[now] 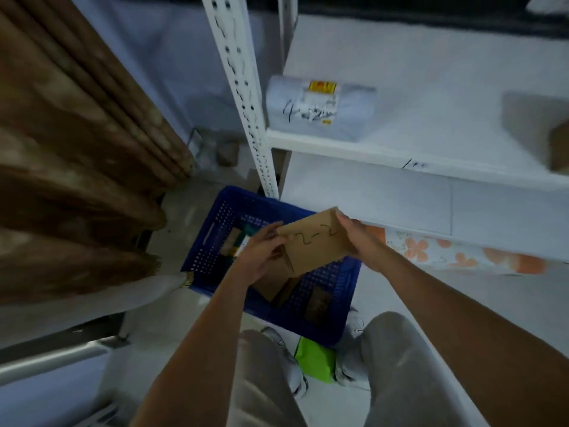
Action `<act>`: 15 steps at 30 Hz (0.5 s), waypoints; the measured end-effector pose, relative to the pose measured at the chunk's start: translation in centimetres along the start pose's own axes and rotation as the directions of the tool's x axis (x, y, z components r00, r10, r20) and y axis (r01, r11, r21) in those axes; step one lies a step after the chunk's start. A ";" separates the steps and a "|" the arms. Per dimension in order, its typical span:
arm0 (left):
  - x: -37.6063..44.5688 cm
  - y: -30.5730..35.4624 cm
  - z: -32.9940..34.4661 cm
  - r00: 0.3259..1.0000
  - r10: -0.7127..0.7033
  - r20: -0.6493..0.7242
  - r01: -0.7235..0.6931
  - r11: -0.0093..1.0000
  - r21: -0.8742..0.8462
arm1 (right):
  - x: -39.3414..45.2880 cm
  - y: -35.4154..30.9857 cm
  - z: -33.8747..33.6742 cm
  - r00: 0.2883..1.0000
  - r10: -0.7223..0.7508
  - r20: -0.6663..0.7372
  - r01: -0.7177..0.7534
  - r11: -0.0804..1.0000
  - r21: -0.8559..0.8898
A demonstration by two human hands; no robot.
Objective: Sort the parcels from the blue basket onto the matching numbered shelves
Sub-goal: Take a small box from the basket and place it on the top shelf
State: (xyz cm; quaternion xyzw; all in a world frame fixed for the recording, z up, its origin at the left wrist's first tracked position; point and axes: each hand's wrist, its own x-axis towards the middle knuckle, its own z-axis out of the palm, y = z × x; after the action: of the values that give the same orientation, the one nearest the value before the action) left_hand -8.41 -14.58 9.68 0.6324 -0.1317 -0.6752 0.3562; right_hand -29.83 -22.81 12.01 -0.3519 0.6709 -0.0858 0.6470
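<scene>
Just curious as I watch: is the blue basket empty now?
No: the blue basket holds more parcels under the brown box that both hands grip.

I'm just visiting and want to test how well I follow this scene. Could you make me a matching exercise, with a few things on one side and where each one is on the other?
Things:
1. brown parcel marked 2-2
2. grey parcel bag
3. blue basket
4. green bag

Places:
A. lying on a white shelf
B. on the floor between the person's feet
C. held between the left hand and the right hand, above the basket
D. on the floor at the foot of the shelving upright

Pairs: 1-C, 2-A, 3-D, 4-B
</scene>
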 end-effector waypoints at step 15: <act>-25.6 14.1 22.6 0.903 0.413 0.117 -0.426 0.897 0.121 | -30.9 -6.8 -15.1 0.841 -0.330 -0.428 0.475 0.830 0.293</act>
State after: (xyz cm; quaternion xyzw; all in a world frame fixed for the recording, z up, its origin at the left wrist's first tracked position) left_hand -26.80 -14.22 41.72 0.5826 -0.3289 -0.5986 0.4406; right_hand -44.01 -14.93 43.06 -0.3304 0.6558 -0.4163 0.5362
